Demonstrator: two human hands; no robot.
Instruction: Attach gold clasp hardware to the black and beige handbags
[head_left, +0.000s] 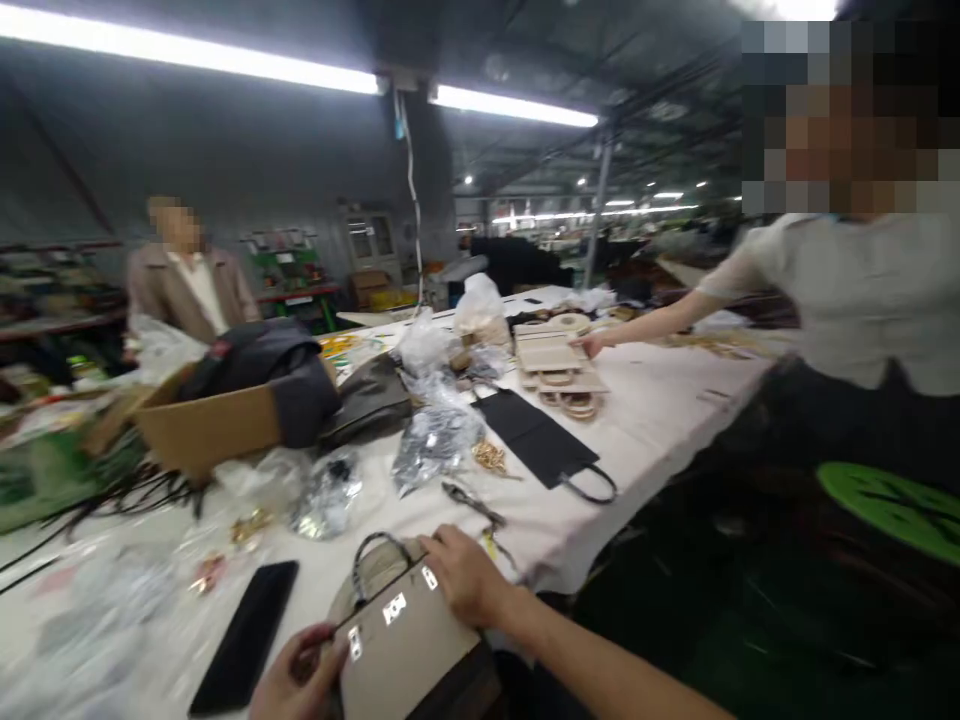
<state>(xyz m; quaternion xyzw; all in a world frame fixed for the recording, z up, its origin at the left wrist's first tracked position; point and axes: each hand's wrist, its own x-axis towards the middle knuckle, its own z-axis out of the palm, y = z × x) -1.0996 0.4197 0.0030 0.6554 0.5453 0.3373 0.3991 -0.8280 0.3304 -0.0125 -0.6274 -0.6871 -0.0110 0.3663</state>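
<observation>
Workshop under strip lights, white-covered table cluttered with plastic bags. Beige handbag at the view's 6 o'clock, bright metal fittings along its top. Left hand pinches its 9 o'clock edge; right hand grips the top edge, 1 o'clock. From bag: flat black slab at 9, cardboard box at 10, black panel with loop at 1; beyond that, co-worker's hand on beige pieces.
</observation>
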